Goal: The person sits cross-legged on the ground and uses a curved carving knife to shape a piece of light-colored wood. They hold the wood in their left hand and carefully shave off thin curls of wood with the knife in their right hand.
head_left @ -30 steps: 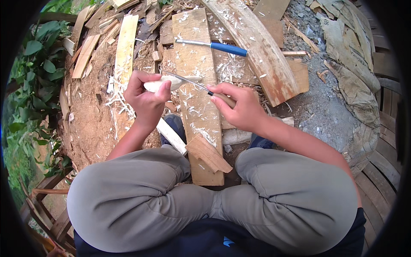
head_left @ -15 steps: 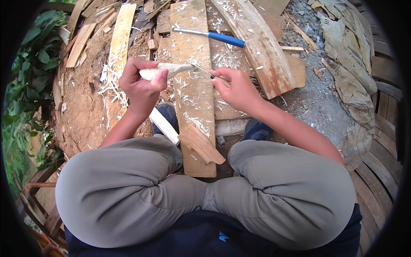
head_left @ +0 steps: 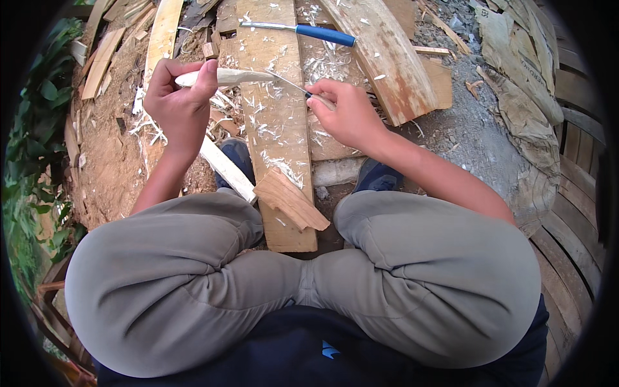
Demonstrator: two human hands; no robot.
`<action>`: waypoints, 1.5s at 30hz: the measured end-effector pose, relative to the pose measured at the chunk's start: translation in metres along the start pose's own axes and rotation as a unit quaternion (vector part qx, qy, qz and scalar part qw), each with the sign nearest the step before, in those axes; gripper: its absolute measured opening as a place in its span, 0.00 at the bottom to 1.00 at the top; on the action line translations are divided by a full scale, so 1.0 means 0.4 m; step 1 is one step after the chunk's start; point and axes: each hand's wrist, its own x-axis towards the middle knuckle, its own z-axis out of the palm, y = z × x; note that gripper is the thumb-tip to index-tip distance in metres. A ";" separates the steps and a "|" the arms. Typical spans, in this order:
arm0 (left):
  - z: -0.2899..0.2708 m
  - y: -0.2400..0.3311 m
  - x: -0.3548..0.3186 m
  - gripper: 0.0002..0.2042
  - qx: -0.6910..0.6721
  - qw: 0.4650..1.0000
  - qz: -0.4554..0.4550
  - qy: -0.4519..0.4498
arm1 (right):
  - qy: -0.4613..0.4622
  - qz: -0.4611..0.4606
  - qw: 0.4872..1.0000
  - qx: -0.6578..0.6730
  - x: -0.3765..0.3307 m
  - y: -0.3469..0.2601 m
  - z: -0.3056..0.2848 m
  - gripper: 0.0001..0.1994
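Note:
My left hand is closed around the thick end of a pale carved piece of wood, its thumb lying along the near side. The piece tapers to a thin tip that points right. In my right hand is a carving knife with a light wooden handle, a black collar and a slim blade. Its blade reaches left to the tip of the carved wood and looks to touch it. Below both hands lies a long plank strewn with shavings.
A chisel with a blue handle lies across the plank's far part. Farther right is a thick curved slab. A brown offcut and a pale stick lie near my knees. A crumpled sack is at the right, leafy plants at the left.
The carved wood has turned in my left hand and now shows a slimmer side. The knife stays at its tip. The whole view has shifted slightly, moving the surroundings up and left.

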 end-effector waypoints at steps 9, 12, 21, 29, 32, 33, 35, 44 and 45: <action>0.010 0.035 0.003 0.11 -0.064 0.996 -0.052 0.026 | 0.007 -0.032 0.999 0.031 -0.020 -0.052 0.004 0.13; 0.003 0.016 0.006 0.12 -0.023 0.998 -0.065 0.013 | 0.024 -0.079 0.995 0.056 -0.015 -0.044 0.007 0.12; -0.036 -0.018 0.008 0.07 -0.054 0.996 -0.069 -0.034 | 0.003 -0.058 0.998 0.031 -0.003 -0.090 -0.010 0.13; -0.046 -0.071 -0.020 0.06 -0.089 0.994 0.018 -0.054 | 0.031 -0.085 0.994 0.061 0.015 -0.093 -0.016 0.14; -0.030 -0.052 -0.026 0.06 -0.088 0.994 0.043 -0.044 | 0.011 -0.087 0.996 0.024 0.007 -0.152 -0.054 0.14; -0.029 -0.049 -0.026 0.06 -0.082 0.994 0.054 -0.049 | 0.002 -0.065 0.997 0.036 0.007 -0.140 -0.050 0.14; -0.021 -0.049 -0.022 0.07 -0.083 0.993 0.061 -0.050 | -0.011 -0.026 0.998 0.050 0.021 -0.127 -0.061 0.13; -0.021 -0.037 -0.030 0.08 -0.102 0.991 0.059 -0.065 | 0.031 -0.103 0.994 0.016 0.005 -0.158 -0.053 0.14; -0.022 -0.041 -0.033 0.08 -0.105 0.990 0.062 -0.067 | 0.025 -0.092 0.995 0.023 0.010 -0.136 -0.045 0.14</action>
